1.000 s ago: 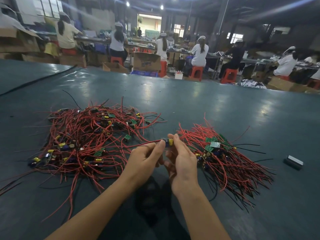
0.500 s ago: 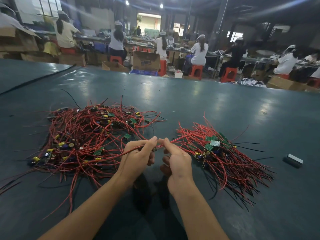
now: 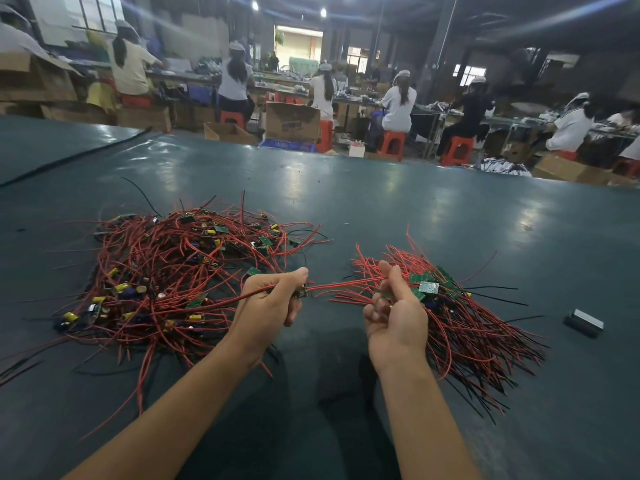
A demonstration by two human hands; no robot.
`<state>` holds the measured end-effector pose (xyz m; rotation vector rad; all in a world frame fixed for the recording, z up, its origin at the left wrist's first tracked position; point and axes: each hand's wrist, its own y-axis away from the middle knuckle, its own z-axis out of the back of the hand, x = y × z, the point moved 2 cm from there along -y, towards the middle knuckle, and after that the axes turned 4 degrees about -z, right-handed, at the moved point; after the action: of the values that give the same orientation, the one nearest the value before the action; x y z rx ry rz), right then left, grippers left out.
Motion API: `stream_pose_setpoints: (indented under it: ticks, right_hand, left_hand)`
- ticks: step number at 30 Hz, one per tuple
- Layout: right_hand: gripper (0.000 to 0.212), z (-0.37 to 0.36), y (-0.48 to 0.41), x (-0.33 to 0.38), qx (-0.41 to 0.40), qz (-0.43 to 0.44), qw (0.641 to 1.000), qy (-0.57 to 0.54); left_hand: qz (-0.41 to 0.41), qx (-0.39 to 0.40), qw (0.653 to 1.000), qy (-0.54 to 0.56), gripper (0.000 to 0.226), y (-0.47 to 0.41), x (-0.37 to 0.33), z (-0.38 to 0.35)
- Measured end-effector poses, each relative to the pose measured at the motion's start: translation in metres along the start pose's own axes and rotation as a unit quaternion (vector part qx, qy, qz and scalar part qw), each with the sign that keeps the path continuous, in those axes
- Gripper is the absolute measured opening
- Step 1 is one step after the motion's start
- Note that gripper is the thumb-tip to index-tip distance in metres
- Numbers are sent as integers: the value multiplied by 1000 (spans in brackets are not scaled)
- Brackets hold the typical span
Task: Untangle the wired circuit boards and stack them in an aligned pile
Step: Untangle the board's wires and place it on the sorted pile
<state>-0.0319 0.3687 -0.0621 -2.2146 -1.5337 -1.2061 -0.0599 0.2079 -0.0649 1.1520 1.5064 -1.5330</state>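
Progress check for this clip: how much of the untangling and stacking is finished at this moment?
Done: the smaller aligned pile of green boards with red wires, on the right. In hand: left hand grips one small wired board, right hand pinches its stretched red wire. Left: the larger tangled heap of red-wired boards, so most remains.

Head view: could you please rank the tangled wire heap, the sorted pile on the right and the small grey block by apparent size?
1. tangled wire heap: largest.
2. sorted pile: clearly smaller.
3. grey block: smallest by far.
All three lie at similar distance, so the order seems reliable.
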Motion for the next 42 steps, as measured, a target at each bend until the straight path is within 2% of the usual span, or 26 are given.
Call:
stream_pose_setpoints:
  ticks: [10,14,17,20,21,23,25,27,28,30,32,34,36,38,40,42]
  right_hand:
    - [39,-2,6,1,95,-68,991,-62]
    - [30,-3,5,0,62,-52,997,-12]
    - [20,-6,6,-5,68,-32,996,48]
    - [38,-13,15,-20,106,-20,983,150]
    - [35,-16,18,-26,122,-10,974,190]
    - [14,-21,26,-34,150,23,956,250]
    - [21,-22,27,-34,142,71,952,260]
    - [27,-20,24,-27,104,147,954,239]
    - [27,-17,23,-21,73,210,945,240]
    - [31,-12,22,-10,19,359,897,258]
    - [21,-11,27,-2,7,485,831,274]
    - [18,-13,34,-2,32,567,756,327]
    - [19,-16,40,-12,78,598,689,403]
    - [19,-19,45,-23,94,607,640,462]
    - [20,-21,48,-28,103,604,625,484]
    - [25,-22,48,-29,128,578,635,496]
  left_hand:
    - [41,-22,997,67,60,-2,-2,5]
    - [38,-5,997,62,59,-1,-1,5]
    - [37,13,998,48,54,0,0,2]
    - [42,16,998,43,48,0,1,2]
    - [47,13,998,31,47,0,1,1]
    - [72,6,997,11,42,1,0,0]
    - [130,36,990,43,48,3,-1,-3]
    - [185,107,975,61,61,7,-4,-7]
    - [190,135,972,41,64,9,-6,-9]
    - [122,142,982,-20,56,10,-9,-13]
    - [18,104,992,-71,43,12,-10,-15]
    - [-55,73,990,-105,25,14,-12,-16]
    - [-99,93,983,-126,23,15,-13,-17]
    - [-123,104,976,-144,22,16,-11,-16]
    - [-128,79,976,-160,20,16,-7,-12]
    - [-117,68,982,-133,16,17,-4,-10]
